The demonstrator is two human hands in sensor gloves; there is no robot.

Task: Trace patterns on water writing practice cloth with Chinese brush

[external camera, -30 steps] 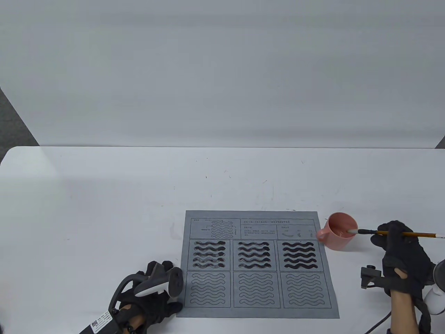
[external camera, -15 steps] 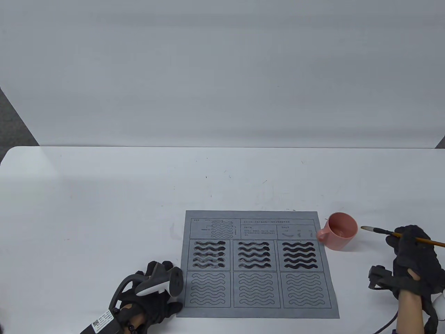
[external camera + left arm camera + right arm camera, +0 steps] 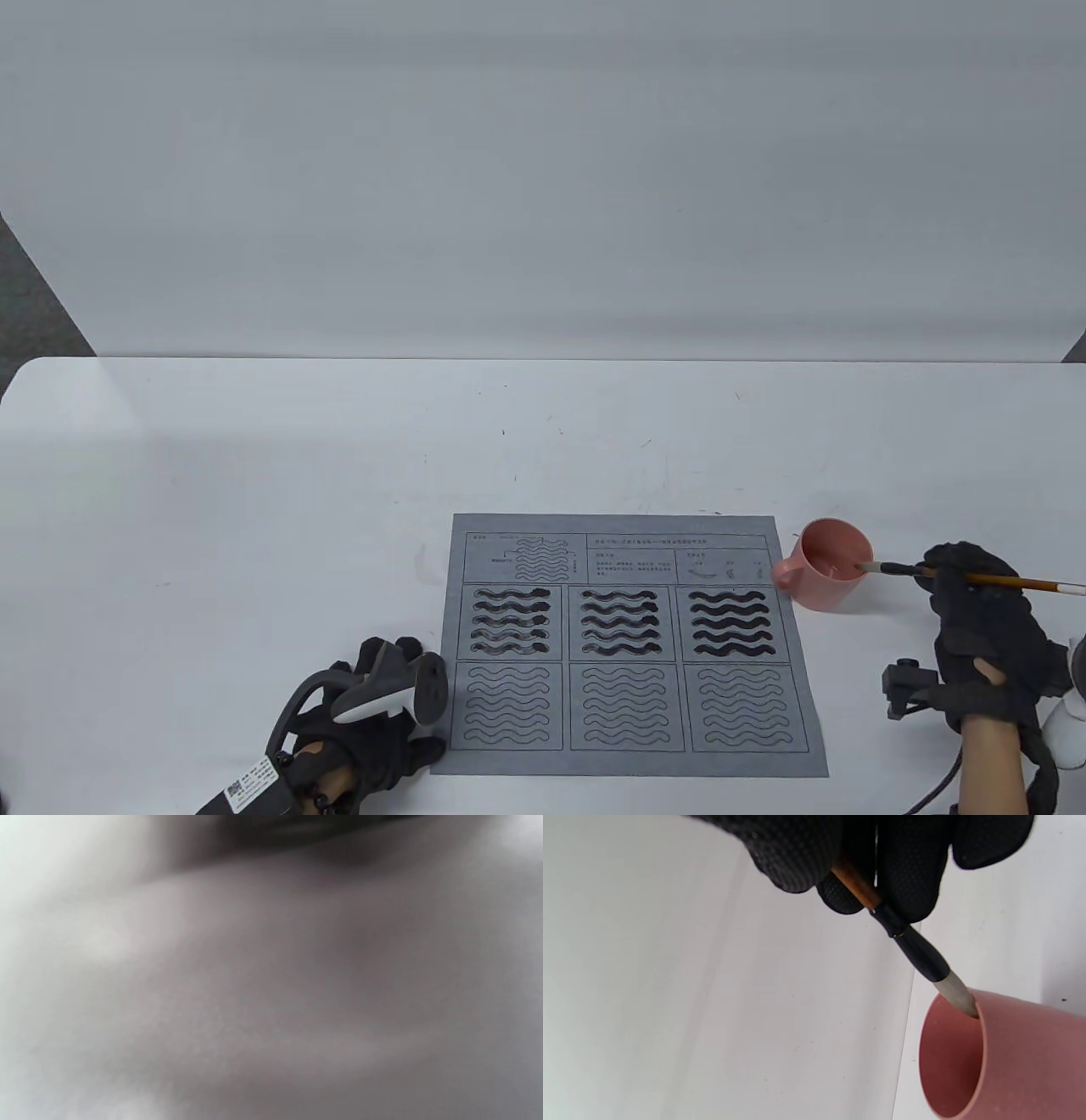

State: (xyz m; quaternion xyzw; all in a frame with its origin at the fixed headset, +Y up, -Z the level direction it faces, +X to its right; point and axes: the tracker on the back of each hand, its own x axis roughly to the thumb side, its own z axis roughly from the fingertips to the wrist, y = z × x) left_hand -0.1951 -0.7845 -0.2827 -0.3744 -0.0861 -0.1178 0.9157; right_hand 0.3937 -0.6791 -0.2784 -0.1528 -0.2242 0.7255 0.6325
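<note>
A grey practice cloth [image 3: 628, 645] lies on the white table. Its upper three panels carry dark wet wave strokes; the lower three show only outlines. A pink cup [image 3: 827, 576] stands just right of the cloth's top corner. My right hand [image 3: 976, 594] grips a Chinese brush [image 3: 959, 577] with an orange-brown shaft; the pale tip rests on the cup's right rim, as the right wrist view [image 3: 956, 997] shows. My left hand [image 3: 373, 722] rests on the table at the cloth's lower left corner, holding nothing. The left wrist view is blurred.
A white backdrop [image 3: 543, 170] rises behind the table. The table's far edge [image 3: 543, 361] runs across the middle of the table view. A cable [image 3: 933, 789] trails from my right wrist at the bottom right.
The brush left the cup and drew back to the right, then came back left; its tip now touches the cup's rim. My left hand has not moved.
</note>
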